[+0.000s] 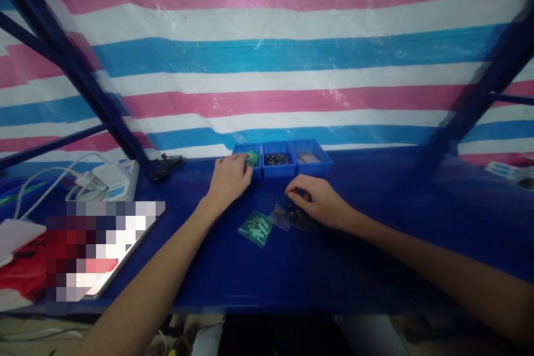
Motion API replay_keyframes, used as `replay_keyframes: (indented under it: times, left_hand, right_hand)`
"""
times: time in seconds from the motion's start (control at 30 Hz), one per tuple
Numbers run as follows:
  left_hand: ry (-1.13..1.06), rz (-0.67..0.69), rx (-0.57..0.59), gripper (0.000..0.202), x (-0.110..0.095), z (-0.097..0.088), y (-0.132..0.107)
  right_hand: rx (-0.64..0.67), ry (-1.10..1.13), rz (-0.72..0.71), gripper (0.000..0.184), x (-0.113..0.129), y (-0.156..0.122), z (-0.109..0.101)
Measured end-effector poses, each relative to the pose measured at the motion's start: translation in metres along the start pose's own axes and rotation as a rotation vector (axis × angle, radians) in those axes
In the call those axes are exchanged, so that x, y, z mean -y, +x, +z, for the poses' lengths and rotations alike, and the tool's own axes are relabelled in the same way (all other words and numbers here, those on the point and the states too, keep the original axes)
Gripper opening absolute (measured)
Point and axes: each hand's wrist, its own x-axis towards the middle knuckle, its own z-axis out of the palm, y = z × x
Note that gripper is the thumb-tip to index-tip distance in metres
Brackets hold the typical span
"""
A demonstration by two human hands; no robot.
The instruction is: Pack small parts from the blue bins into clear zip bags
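Note:
My left hand [231,178] reaches over the front edge of the left blue bin [237,148], its fingers stretched onto the green pieces [252,158] inside. What its fingertips touch is partly hidden. My right hand [316,197] hovers above the table with thumb and forefinger curled together; anything between them is too small to make out. Below it lie a dark little bag [303,221] and a clear bag [281,217] with small metal pieces. A green-tinted bag [256,228] holding pale strips and thin pins lies left of these.
Beside the left bin stand a middle bin [278,173] of small dark and shiny parts and a right bin [314,168] with pale pieces. On the left are a power strip [129,181], white cables [85,184] and a blurred-out tablet-like device [125,250]. Striped sheeting [292,55] hangs behind.

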Motion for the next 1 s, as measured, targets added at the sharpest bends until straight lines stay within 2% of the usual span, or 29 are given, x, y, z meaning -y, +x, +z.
replay_keyframes:
  times: [0.13,0.27,0.4,0.5,0.6,0.67,0.83,1.0]
  left_hand:
    - [-0.007,0.008,0.047,0.033,-0.001,0.006,-0.002]
    - [-0.009,-0.016,0.117,0.051,0.004,0.015,-0.003]
    - [-0.005,-0.074,0.124,0.062,0.007,0.02,-0.004]
    - [0.002,-0.03,0.03,0.054,0.004,0.017,-0.004]
    - [-0.042,0.086,-0.086,0.037,-0.005,0.009,-0.005]
    - [-0.114,0.179,-0.106,0.028,-0.013,0.005,-0.006]
    - [-0.243,0.34,-0.017,0.024,-0.03,0.002,-0.012]
    - [-0.245,0.384,0.126,0.022,-0.035,0.006,-0.017]
  right_hand:
    - [0.004,0.012,0.023,0.013,0.002,0.0,0.0]
    - [0.032,-0.001,0.005,0.013,0.002,-0.001,0.002]
    - [0.099,-0.077,-0.035,0.012,-0.002,-0.001,0.002]
    - [0.156,-0.115,-0.047,0.013,-0.005,-0.001,0.001]
    - [0.179,-0.118,-0.038,0.013,-0.004,-0.001,0.0]
    - [0.176,-0.117,-0.024,0.011,-0.002,-0.001,0.0]
    - [0.173,-0.112,0.007,0.005,-0.001,-0.002,0.003]
    - [0.148,-0.093,-0.009,0.007,0.0,-0.003,0.006]
